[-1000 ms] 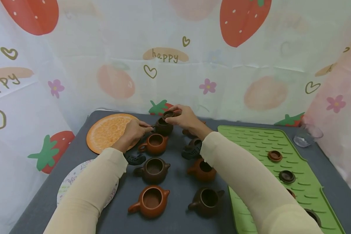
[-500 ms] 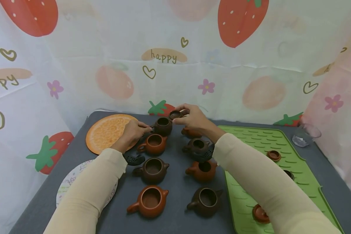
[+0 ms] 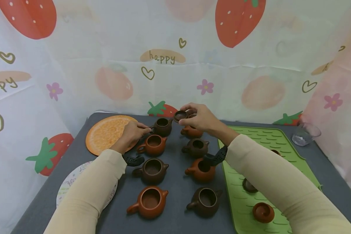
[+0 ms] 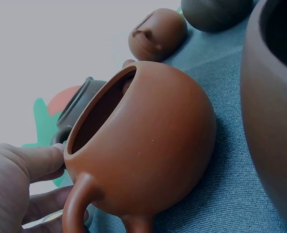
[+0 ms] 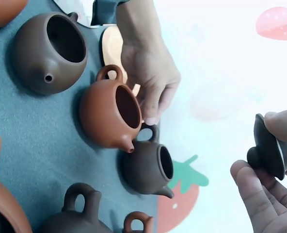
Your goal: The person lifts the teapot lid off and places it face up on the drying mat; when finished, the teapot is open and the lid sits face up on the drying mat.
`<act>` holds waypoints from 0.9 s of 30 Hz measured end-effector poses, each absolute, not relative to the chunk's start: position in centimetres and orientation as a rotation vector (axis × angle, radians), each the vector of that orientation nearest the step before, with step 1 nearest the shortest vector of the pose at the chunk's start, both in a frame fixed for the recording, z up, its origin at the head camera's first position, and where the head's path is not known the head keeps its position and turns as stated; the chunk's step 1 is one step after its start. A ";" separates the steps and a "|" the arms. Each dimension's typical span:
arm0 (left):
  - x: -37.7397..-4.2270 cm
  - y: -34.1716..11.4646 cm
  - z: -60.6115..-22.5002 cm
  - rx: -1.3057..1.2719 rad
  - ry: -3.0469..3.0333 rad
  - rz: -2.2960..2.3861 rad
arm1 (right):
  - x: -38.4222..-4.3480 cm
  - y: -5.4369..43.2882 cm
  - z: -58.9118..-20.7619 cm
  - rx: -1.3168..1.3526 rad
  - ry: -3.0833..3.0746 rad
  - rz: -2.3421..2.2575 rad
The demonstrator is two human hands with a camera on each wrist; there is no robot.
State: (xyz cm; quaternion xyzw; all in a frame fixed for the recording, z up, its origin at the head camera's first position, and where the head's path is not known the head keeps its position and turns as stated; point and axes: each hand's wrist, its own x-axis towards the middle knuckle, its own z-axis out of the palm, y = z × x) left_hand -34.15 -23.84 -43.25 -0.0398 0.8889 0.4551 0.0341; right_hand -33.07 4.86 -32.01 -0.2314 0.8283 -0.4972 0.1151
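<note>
My left hand (image 3: pixel 131 132) pinches the handle of a small dark brown teapot (image 3: pixel 162 127) in the back left of the head view; its mouth is uncovered. To the right of that pot and a little above the table, my right hand (image 3: pixel 203 117) holds a dark teapot lid (image 3: pixel 180 116) by its edge. In the right wrist view the lid (image 5: pixel 267 145) is tipped, its round knob pointing to the lower left. An orange-brown teapot (image 3: pixel 153 144) stands just in front of the dark one, and it fills much of the left wrist view.
Two columns of lidless teapots, such as a brown one (image 3: pixel 152 169), stand on the dark tabletop. A green mat (image 3: pixel 237 201) at right bears several lids, like a reddish one (image 3: pixel 263 212). An orange-patterned round board (image 3: pixel 105 135), a floral plate (image 3: pixel 67 185) and a glass (image 3: pixel 305 135) lie around.
My right hand has carried the dark lid from over the teapot's mouth to the right, apart from it. My left hand stays on the handle.
</note>
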 end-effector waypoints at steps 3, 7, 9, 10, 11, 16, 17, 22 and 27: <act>-34.1 -23.8 -43.2 -0.129 2.721 1.406 | -32.9 5.5 -31.7 -0.692 2.444 -1.438; -34.1 -23.9 -43.3 -0.134 2.720 1.402 | -32.7 6.6 -31.4 -0.703 2.461 -1.431; -34.1 -23.9 -43.3 -0.133 2.728 1.396 | -32.6 7.2 -31.4 -0.702 2.467 -1.435; -34.1 -23.9 -43.4 -0.135 2.733 1.393 | -32.6 7.5 -31.4 -0.703 2.466 -1.440; -34.2 -23.9 -43.4 -0.136 2.734 1.393 | -32.6 7.8 -31.4 -0.701 2.466 -1.445; -34.1 -23.9 -43.3 -0.137 2.741 1.386 | -32.6 9.3 -31.4 -0.681 2.486 -1.455; -34.1 -23.9 -43.3 -0.133 2.744 1.384 | -32.6 9.6 -31.3 -0.674 2.488 -1.458; -34.1 -23.9 -43.3 -0.132 2.753 1.372 | -32.5 10.7 -31.1 -0.641 2.505 -1.451; -34.2 -23.8 -43.3 -0.138 2.752 1.365 | -32.5 12.0 -31.1 -0.608 2.508 -1.430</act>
